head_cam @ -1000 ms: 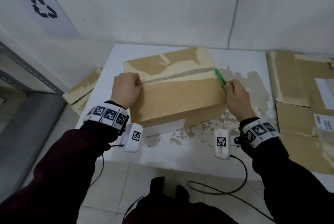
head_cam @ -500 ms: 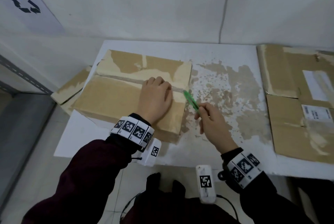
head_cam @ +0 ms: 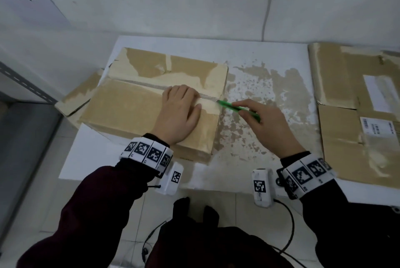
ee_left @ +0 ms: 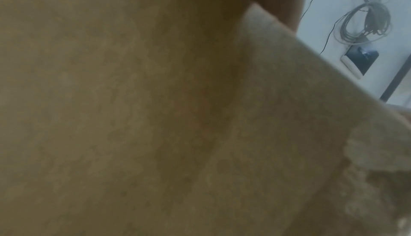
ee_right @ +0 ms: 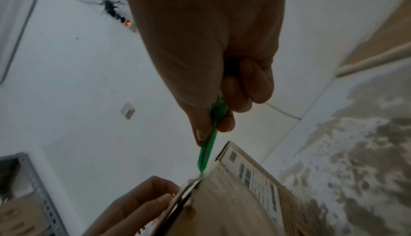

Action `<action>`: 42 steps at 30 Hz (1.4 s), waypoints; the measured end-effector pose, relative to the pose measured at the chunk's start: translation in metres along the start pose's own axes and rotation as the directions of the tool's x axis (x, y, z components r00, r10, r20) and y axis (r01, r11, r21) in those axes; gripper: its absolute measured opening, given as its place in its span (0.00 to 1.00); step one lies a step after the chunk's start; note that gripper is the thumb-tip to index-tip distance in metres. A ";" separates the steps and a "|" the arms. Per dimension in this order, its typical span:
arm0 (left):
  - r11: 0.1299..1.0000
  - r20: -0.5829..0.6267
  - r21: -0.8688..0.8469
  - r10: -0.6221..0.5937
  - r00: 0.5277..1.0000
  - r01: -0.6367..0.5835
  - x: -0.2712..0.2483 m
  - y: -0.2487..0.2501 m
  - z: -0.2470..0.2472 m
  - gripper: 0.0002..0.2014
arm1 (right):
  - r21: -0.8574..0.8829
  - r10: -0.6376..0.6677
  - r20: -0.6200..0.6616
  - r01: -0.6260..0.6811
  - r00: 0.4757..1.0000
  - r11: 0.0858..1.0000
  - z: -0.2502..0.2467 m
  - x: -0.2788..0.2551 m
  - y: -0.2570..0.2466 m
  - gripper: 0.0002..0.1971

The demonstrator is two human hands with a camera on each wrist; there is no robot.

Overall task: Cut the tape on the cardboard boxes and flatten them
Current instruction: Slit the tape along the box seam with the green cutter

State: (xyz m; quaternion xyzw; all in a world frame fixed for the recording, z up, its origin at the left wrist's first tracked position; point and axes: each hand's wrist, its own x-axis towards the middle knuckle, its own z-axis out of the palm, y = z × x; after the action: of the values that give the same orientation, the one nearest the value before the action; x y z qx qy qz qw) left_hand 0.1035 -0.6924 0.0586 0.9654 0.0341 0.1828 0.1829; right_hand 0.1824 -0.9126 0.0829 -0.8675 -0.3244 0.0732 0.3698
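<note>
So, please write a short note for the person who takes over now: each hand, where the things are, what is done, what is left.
Left hand: flat on top of the cardboard box, pressing it down beside the seam.
Right hand: grips the green box cutter, tip at the right end of the taped seam.
The box lies closed on the white table; flattened cardboard lies to the right.
Done: cutter at the seam end.
Left: cut along the seam, flatten the box.

My matt brown cardboard box wears glossy clear tape; the cutter is green plastic; the white worktop is scuffed.
</note>
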 end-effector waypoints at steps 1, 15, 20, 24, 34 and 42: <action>1.000 -0.002 -0.021 -0.004 1.000 0.004 0.000 0.000 0.000 0.09 | -0.048 -0.012 0.021 0.013 1.000 0.999 -0.002 0.004 0.000 0.12; 0.989 -0.055 -0.041 0.138 0.989 -0.141 0.013 -0.015 -0.007 0.10 | -0.051 -0.072 0.289 0.091 0.955 0.995 -0.021 0.047 0.003 0.10; 0.987 -0.075 -0.010 0.158 0.985 -0.159 0.014 -0.014 -0.007 0.08 | 0.109 0.002 0.292 -0.035 0.957 0.993 -0.019 0.039 0.009 0.10; 0.987 -0.049 -0.023 0.160 0.986 -0.162 0.015 -0.015 -0.006 0.09 | 0.183 0.064 0.215 -0.104 0.975 0.978 -0.023 0.024 0.013 0.10; 0.989 -0.006 -0.070 0.128 0.992 -0.128 0.021 -0.015 -0.004 0.14 | 0.300 0.142 0.232 -0.210 0.962 0.931 -0.004 0.012 0.008 0.11; 0.996 0.000 0.010 0.094 0.996 -0.094 0.019 -0.012 -0.005 0.15 | 0.179 0.166 0.187 -0.199 0.968 0.964 -0.019 -0.006 0.010 0.11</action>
State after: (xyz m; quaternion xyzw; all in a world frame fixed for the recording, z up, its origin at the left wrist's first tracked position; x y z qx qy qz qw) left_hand 0.1190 -0.6774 0.0653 0.9668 -0.0104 0.1914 0.1691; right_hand 0.1897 -0.9328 0.0885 -0.8437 -0.2645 0.2127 0.4159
